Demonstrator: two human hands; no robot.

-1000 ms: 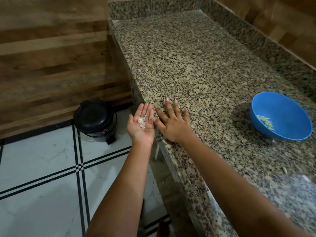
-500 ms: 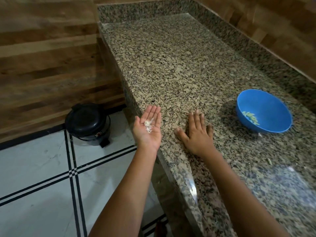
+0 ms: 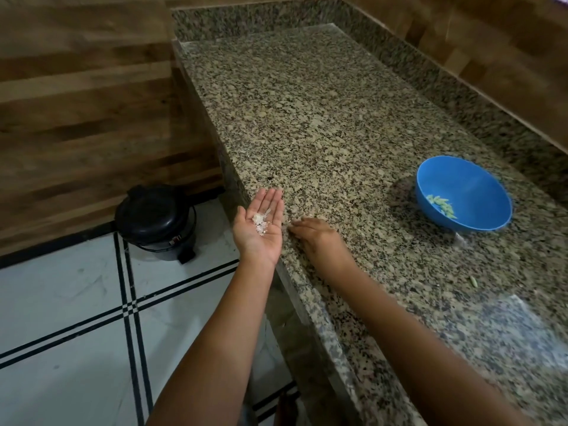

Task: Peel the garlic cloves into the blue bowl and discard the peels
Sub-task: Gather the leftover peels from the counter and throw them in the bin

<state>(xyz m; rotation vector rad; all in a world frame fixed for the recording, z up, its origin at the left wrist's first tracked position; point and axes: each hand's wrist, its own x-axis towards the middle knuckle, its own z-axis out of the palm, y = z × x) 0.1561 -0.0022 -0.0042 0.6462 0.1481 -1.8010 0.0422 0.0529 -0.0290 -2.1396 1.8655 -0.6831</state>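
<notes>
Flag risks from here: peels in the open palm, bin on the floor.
1. The peels lie loose on the flat, open left hand, which is off the counter's edge; a tilt could spill them onto the floor.
2. The black bin has its lid down, so the peels cannot go in until it opens.
3. The right hand, blurred, sweeps near the edge; scraps may miss the palm. One small piece lies outside the blue bowl.
</notes>
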